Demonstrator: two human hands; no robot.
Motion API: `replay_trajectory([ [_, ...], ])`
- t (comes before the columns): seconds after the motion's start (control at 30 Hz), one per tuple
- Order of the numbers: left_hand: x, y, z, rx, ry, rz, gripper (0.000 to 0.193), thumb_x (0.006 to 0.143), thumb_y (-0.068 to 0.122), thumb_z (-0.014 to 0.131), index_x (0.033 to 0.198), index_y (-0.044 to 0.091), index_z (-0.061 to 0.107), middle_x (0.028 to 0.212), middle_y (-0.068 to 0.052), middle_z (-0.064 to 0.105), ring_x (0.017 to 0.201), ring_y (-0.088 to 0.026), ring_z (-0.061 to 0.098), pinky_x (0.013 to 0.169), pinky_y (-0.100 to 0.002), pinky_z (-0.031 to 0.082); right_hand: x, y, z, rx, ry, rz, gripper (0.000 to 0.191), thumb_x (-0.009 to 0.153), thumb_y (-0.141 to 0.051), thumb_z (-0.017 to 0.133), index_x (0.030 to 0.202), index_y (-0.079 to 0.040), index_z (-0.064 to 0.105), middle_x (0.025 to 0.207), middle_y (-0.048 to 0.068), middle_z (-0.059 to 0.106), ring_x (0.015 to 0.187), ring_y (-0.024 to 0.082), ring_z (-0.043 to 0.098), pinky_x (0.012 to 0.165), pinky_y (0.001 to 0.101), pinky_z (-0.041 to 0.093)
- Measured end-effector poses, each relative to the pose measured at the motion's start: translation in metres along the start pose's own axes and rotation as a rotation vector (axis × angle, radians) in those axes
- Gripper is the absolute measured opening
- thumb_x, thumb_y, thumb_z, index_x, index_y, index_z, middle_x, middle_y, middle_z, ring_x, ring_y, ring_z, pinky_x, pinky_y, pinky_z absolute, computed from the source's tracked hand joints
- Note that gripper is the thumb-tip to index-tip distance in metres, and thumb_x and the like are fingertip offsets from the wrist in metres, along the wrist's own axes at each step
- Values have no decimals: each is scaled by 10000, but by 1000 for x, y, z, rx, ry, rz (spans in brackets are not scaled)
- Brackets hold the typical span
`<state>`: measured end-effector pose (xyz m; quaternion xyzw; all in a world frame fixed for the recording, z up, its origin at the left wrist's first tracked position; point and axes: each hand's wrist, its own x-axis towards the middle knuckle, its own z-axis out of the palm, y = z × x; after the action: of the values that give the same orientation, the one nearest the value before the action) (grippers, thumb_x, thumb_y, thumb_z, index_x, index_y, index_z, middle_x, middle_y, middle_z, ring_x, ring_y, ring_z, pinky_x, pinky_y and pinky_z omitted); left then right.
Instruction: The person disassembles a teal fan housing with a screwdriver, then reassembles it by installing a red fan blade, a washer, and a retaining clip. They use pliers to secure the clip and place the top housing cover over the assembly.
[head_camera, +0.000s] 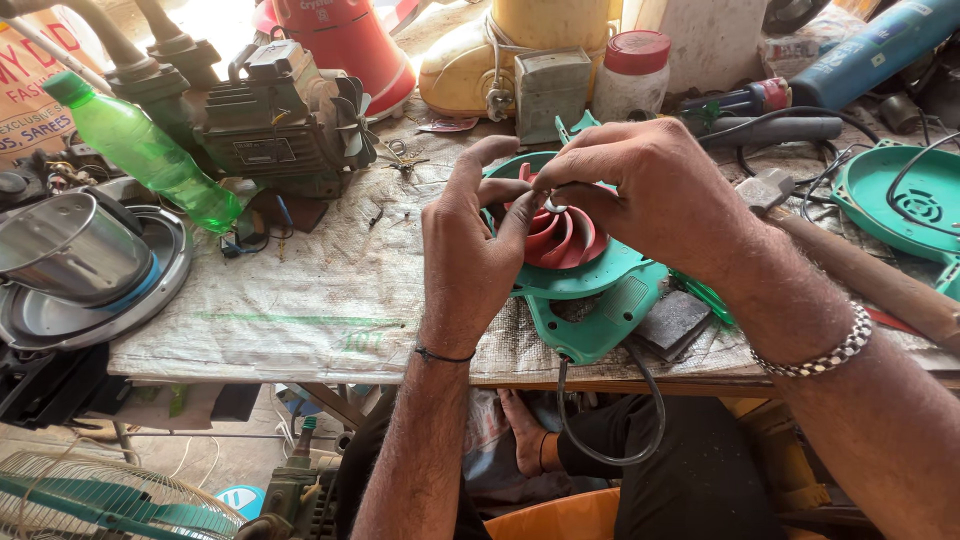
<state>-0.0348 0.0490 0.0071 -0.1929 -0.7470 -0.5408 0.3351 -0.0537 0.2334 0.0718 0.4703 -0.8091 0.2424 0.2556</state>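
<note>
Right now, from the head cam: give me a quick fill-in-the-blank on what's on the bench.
1. Both hands, the left hand and right hand, pinch a small metal ring above a red ____.
2. The impeller sits in a housing coloured ____.
3. The plastic bottle at the left is ____.
4. The right wrist wears a metal ____.

Missing words: impeller; green; green; bracelet

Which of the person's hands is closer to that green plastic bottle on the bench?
Left. The left hand is just right of the green bottle, across bare sacking; the right hand lies farther right, over the red fan wheel.
</note>
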Motion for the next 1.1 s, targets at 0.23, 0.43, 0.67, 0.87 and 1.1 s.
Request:
replay_trajectory([
  [0.23, 0, 1, -4, 26, -28, 72, 464, 942, 20, 696, 1394, 45, 592, 966, -91, 793, 890, -164, 767, 817, -311, 586, -2, 6, 4, 36, 56, -29, 191, 908, -91, 800, 1085, -35, 751, 1016, 101, 757, 910, 232, 773, 777, 330, 629],
  [0.43, -1, 1, -5, 20, -31, 121, 245, 959, 36, 706, 1196, 78, 754, 996, -73, 770, 932, -191, 689, 851, -314, 553, -5, 7, 7, 19, 116, -83, 174, 943, -66, 797, 1103, -34, 736, 1041, 122, 737, 934, 249, 766, 799, 347, 624],
  [0.67, 0, -1, -9, 25, 31, 103, 169, 897, 86, 778, 1066, 81, 790, 945, -59, 781, 890, -156, 687, 857, -306, 540, -5, 3, 4, -29, 146, -161, 244, 943, -73, 810, 1175, -52, 738, 1063, 116, 739, 994, 259, 753, 851, 365, 622],
  [0.87, 2, -2, -16, -35, -38, 178, 102, 948, 89, 740, 1041, 63, 775, 996, -45, 760, 980, -171, 640, 918, -327, 509, -6, 1, -1, 0, 156, -141, 214, 907, -96, 842, 1099, -55, 756, 1039, 109, 758, 989, 244, 759, 873, 352, 621],
  [1.1, 0, 0, -17, -131, -39, 6, 83, 1050, 125, 610, 1039, 61, 661, 947, -19, 632, 935, -151, 569, 851, -308, 500, -10, 2, -1, 353, 133, 83, 170, 919, -23, 809, 1081, -25, 759, 1005, 80, 784, 929, 152, 758, 841, 271, 626],
])
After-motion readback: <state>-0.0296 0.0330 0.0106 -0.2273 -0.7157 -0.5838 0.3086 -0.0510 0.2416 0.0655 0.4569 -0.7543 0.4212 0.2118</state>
